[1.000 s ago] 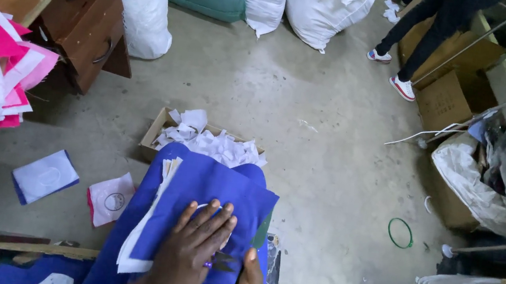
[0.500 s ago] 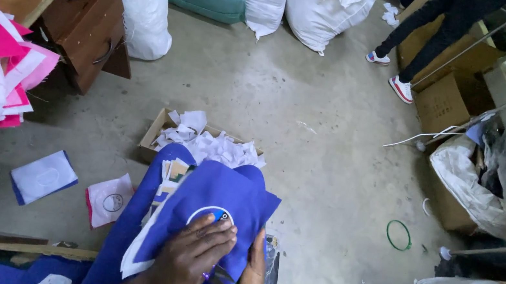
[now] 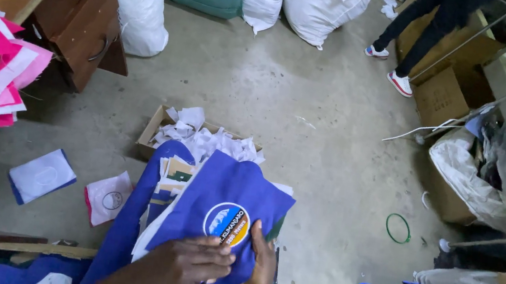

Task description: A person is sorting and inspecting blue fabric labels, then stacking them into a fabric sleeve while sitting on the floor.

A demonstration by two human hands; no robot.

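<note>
Left hand (image 3: 184,268) and right hand (image 3: 262,260) both grasp blue cloth piece (image 3: 225,207) with round badge (image 3: 226,223), above scrap box (image 3: 201,138).

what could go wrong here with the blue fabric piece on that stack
1. The blue fabric piece is held only at its near edge by the left hand and right hand; its far corner overhangs and could slide off the stack of blue and white pieces.
2. The stack looks uneven and fanned out, so pressing on it might tip pieces into the cardboard box of white scraps.
3. Fallen pieces may pick up dirt from the concrete floor.
</note>
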